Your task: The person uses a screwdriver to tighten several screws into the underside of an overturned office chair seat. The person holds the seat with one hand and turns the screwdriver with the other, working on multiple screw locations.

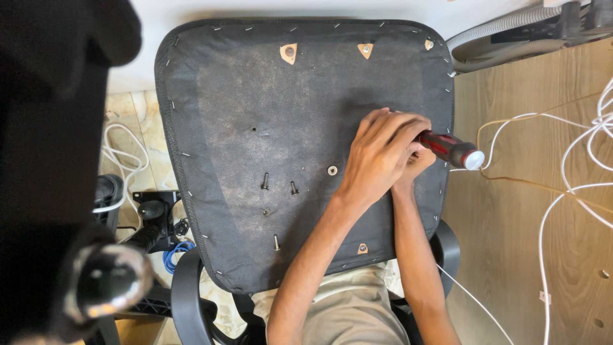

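We see both hands on the screwdriver [450, 148] at the seat [223, 96] underside's right edge: left hand [382, 153] wrapped over it, right hand [415, 161] gripping beneath; loose screws [279, 185] lie left.

Two bare forearms are seen from above, no sleeves, watch or jewellery being visible on them as far as the wrists. The left hand [382, 150] is ungloved, with short, plain fingernails, and largely covers the right hand [415, 161], of which only a few bare fingers can be made out. Light beige clothing is worn over the lap at the lower edge of the view.
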